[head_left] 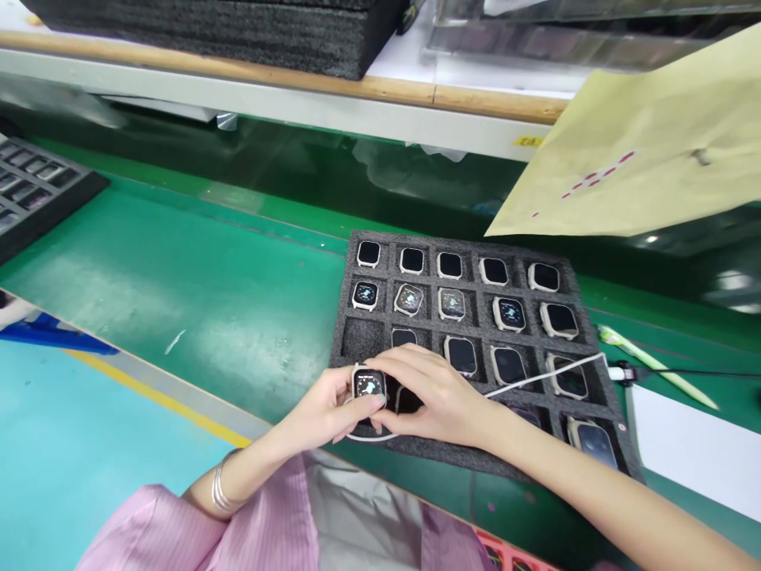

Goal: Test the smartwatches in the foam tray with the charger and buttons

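A black foam tray (357,337) lies on the green belt, and its square pockets hold several smartwatch bodies. My left hand (324,412) is closed on one watch body (369,385) with a lit screen, at the tray's near left corner. My right hand (434,392) curls over the same watch from the right, with its fingertips on the watch's top and right edge. A white cable (541,374) runs from under my hands across the tray to a plug at the right. One pocket in the left column (361,337) is empty.
A second foam tray (36,186) sits at the far left. Above the belt, a shelf carries a stack of black foam (238,32). A yellow envelope (642,151) hangs over the right side, with a pale green pen (654,365) and a white sheet (695,448) below it.
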`<state>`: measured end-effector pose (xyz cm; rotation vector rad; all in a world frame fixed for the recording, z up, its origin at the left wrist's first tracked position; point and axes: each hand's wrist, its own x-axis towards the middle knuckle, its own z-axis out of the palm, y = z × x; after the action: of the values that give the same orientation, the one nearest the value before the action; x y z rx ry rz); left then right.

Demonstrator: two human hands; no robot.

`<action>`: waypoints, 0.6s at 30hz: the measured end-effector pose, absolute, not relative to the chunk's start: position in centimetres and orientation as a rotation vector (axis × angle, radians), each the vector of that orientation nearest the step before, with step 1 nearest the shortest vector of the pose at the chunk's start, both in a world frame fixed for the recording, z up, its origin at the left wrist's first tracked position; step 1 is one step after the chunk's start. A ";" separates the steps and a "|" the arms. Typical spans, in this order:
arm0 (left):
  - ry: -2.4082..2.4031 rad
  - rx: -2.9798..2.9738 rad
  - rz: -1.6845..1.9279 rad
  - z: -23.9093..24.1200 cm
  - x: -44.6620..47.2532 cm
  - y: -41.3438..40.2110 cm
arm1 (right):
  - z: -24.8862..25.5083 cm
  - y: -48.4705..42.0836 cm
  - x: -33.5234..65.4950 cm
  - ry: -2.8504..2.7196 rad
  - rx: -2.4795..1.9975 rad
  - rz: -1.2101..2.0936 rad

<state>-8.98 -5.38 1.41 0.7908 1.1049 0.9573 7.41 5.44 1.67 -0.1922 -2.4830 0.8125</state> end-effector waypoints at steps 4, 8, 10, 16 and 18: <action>1.111 0.800 0.951 1.4 -8.9 -5.4 | 1.9 5.5 7.4 -2.480 -0.176 0.799; 1.105 0.815 0.942 1.4 -9.0 -5.4 | 2.2 5.5 7.3 -2.485 -0.137 0.762; 1.108 0.823 0.943 1.3 -9.0 -5.4 | 2.3 5.5 7.3 -2.496 -0.120 0.741; 1.158 0.870 0.953 1.1 -9.0 -5.7 | 2.9 5.7 7.4 -2.540 -0.110 0.732; 1.174 0.895 1.008 1.0 -9.0 -5.7 | 3.3 6.2 7.4 -2.511 -0.128 0.851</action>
<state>-8.96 -5.69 1.02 0.8946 1.1739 1.0076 7.38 6.17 3.29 -0.1282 -2.5109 0.8511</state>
